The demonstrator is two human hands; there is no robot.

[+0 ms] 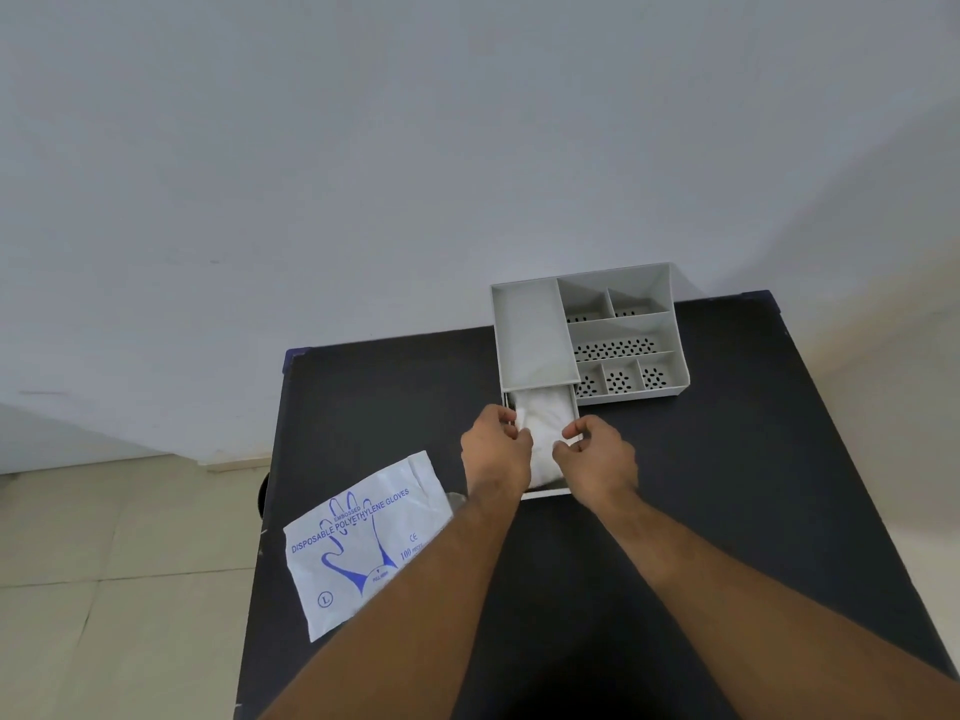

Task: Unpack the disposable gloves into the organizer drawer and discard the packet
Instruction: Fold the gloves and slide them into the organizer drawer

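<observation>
Head view — gloves point(540, 428) half-hidden by hands

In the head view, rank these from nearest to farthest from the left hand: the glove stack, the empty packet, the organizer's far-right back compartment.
1. glove stack: in the open drawer, touching the left hand.
2. empty packet: flat on the table's left edge.
3. far-right back compartment: at the organizer's rear corner.

The hands point(496, 452) cover much of the gloves point(543, 423) and the drawer point(545, 493) front; the left forearm hides the packet's point(363, 543) lower right corner.
</observation>
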